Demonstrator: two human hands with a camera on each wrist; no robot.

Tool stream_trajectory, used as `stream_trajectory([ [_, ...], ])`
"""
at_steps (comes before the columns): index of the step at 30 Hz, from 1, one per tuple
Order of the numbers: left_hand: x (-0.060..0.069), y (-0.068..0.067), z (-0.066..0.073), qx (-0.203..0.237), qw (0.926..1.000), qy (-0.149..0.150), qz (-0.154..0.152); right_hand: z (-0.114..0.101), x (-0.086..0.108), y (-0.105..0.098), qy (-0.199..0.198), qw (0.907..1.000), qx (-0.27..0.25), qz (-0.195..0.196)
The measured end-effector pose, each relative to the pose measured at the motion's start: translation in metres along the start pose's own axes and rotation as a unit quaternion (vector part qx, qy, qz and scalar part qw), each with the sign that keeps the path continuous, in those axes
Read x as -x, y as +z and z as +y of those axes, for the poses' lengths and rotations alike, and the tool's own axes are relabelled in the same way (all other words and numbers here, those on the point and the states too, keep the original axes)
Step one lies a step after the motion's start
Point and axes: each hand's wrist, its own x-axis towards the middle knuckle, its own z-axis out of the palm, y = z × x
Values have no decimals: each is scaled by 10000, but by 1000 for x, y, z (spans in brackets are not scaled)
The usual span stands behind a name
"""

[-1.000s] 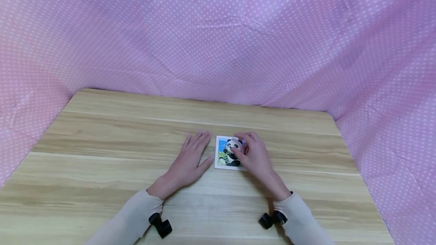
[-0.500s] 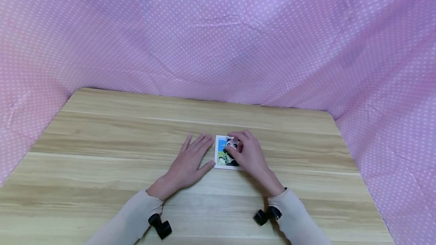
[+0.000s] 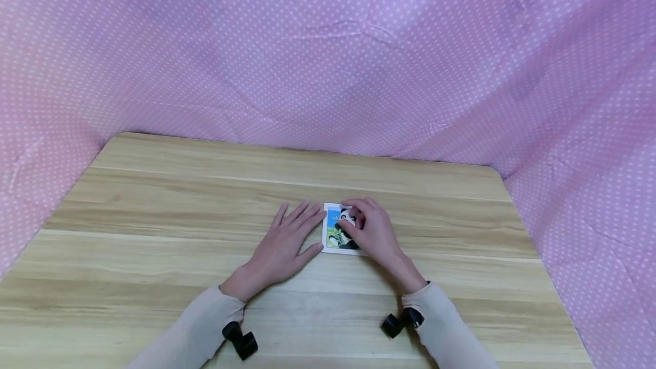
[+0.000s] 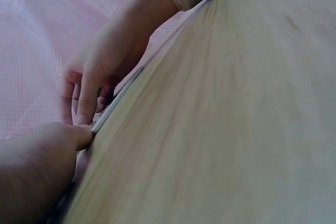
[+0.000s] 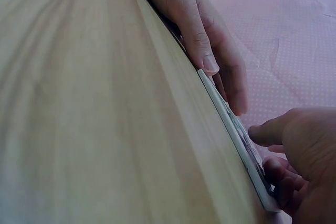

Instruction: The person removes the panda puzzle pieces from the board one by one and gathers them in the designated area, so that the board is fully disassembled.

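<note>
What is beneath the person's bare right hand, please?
Partly beneath the bare right hand lies a flat, white-bordered panda picture; in the head view its blue-and-green left part shows, while the hand hides its right part.

The right hand [image 3: 376, 232] covers the right side of the panda picture [image 3: 335, 232] and part of the panda; what its fingers touch underneath cannot be told. Fine details of the print are too small to make out. From the left wrist, the picture shows edge-on, its printed face hidden, and the left hand [image 3: 282, 249] is cut off at the left. From the right wrist, the print is blurred and the right hand runs out at the right. The sleeves [image 3: 195, 323] and tabletop [image 3: 318, 312] are cut off on the near side; the dotted cloth [image 3: 328, 73] continues past the far edge.
</note>
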Motion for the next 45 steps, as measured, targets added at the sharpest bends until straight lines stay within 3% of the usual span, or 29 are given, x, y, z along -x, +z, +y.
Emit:
stream_trajectory([
  [8,0,1,0,-53,10000,36,-16,0,0,2,130,9993,232,-269],
  [16,0,1,1,-151,9996,54,-235,3,0,-2,79,9996,-177,-188],
  [25,-1,1,1,-341,9985,281,-319,3,5,-17,426,9970,-610,-201],
  [36,0,1,2,-289,9986,229,-367,14,9,-33,578,9980,-213,-157],
  [45,-1,1,3,-233,9989,166,-376,27,8,-40,739,9966,-61,-346],
])
